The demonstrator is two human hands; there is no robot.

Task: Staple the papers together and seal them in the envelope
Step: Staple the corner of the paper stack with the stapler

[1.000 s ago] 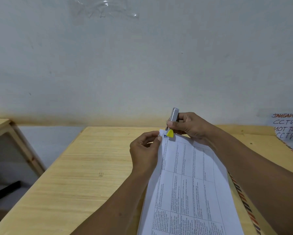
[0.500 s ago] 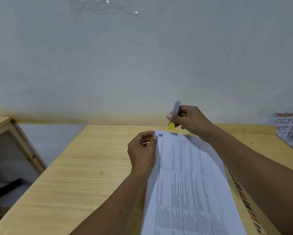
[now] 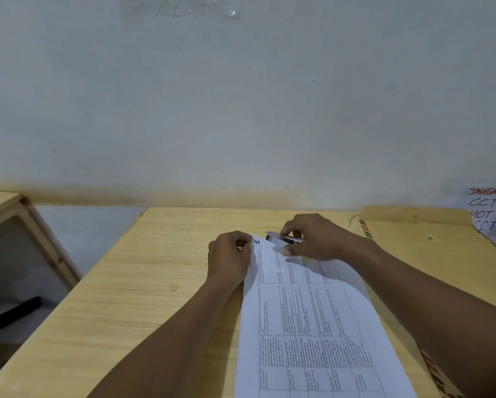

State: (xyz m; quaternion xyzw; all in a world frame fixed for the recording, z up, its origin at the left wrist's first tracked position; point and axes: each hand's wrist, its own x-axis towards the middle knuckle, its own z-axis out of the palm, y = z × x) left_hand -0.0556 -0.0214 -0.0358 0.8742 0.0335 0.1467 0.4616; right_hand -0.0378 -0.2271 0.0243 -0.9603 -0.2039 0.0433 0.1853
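The left hand (image 3: pixel 230 258) pinches the far left corner of the papers (image 3: pixel 307 326), apparently to keep the sheets squared on the counter (image 3: pixel 154 282), while the right hand (image 3: pixel 312 238), fingers curled tight, grips the stapler (image 3: pixel 284 239) at their top edge, the envelope (image 3: pixel 430 248) lying just beside them.

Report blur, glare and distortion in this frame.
Head view: the stapler in the right hand is motion-smeared; the papers' print is too soft to read; glare glints off plastic on the wall; wide-angle lens bows the table edges.
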